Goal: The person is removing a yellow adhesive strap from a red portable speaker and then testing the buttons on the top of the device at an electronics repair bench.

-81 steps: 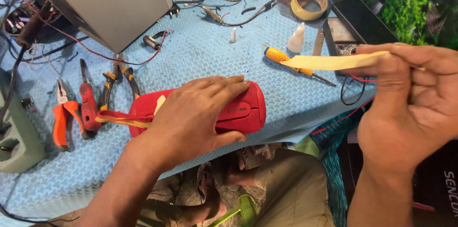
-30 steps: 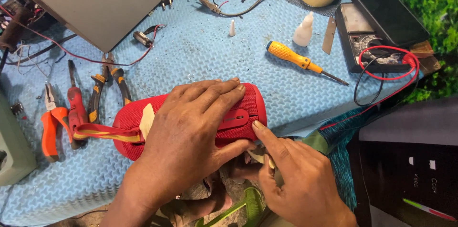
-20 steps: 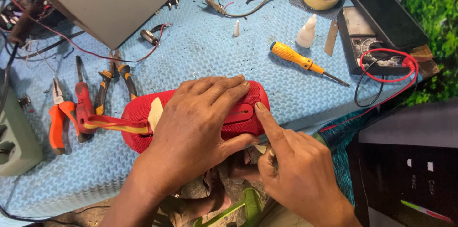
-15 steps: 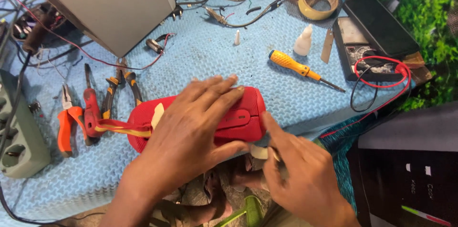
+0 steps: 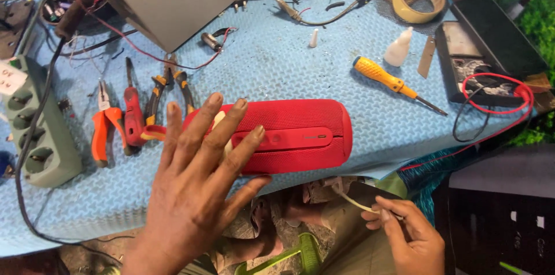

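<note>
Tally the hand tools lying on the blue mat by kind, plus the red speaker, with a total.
Pliers and cutters, left of the speaker: 3
Yellow-handled screwdriver: 1
Red cylindrical speaker, under the left hand: 1
Total: 5

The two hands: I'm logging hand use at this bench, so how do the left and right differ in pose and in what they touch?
The left hand is spread open, fingers laid flat over the red cylindrical speaker on the blue mat; the right hand is curled, pinching a thin pale strip. The left hand is over the bench, while the right hand is below its front edge, off the mat. Both are bare.
</note>
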